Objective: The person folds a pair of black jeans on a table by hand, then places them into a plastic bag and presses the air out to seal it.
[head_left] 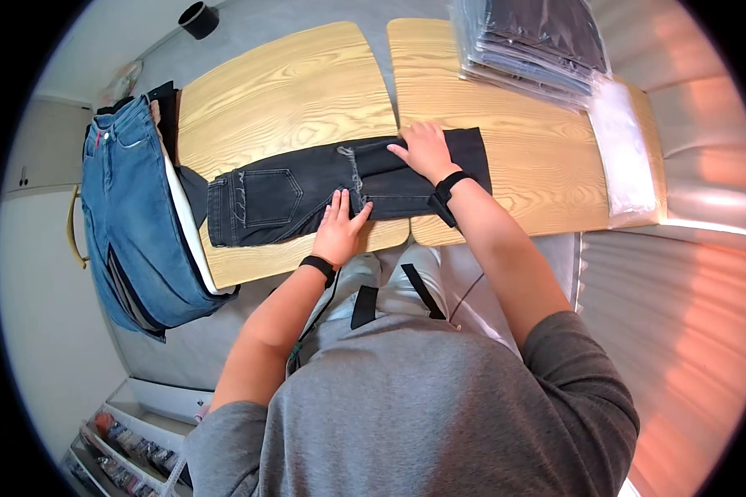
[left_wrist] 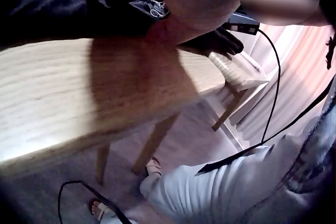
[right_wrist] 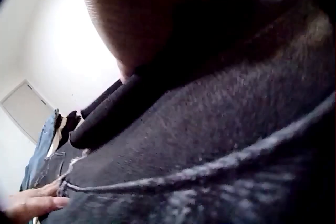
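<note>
A pair of black jeans (head_left: 261, 197) lies folded lengthwise across two wooden tables, its waistband at the left and leg ends at the right. A frayed rip crosses the leg mid-length. My left hand (head_left: 338, 236) rests on the near edge beside that rip, fingers spread and fairly straight. Farther right, my right hand (head_left: 428, 152) lies on the leg near its far edge, thumb out toward the left. In the right wrist view a raised fold of the dark cloth (right_wrist: 107, 111) runs beside the right hand (right_wrist: 139, 19), whose fingertips are hidden.
Blue jeans (head_left: 128, 190) hang over the left table's end on a pile of garments. Bagged, folded garments (head_left: 539, 50) are stacked at the back right, beside clear plastic bags (head_left: 626, 153). A narrow gap separates the tables. A black bin (head_left: 199, 20) stands on the floor beyond.
</note>
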`<action>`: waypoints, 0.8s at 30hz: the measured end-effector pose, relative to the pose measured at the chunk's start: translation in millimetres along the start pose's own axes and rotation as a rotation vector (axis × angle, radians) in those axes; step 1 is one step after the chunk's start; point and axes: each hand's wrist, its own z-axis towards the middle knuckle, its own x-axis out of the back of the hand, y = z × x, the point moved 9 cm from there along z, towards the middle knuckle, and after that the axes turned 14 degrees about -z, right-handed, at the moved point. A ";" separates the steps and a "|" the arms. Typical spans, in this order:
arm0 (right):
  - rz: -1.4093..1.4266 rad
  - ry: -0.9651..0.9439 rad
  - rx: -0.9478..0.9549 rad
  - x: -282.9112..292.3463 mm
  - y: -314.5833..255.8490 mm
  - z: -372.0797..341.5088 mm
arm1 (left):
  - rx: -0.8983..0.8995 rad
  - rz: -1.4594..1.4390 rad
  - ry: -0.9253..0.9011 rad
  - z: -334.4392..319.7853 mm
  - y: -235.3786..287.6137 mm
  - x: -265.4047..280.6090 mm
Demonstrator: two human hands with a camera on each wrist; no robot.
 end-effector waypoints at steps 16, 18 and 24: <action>-0.146 0.166 -0.150 29.4 -23.6 -0.1 | -0.033 -0.028 0.030 -2.3 -0.1 2.7; -0.182 0.019 -0.102 21.9 -55.3 -20.8 | -0.021 -0.032 0.014 -2.5 -0.7 1.5; -0.187 -0.180 -0.191 -33.8 -78.1 -38.0 | -0.035 -0.018 -0.009 -1.8 -0.2 2.7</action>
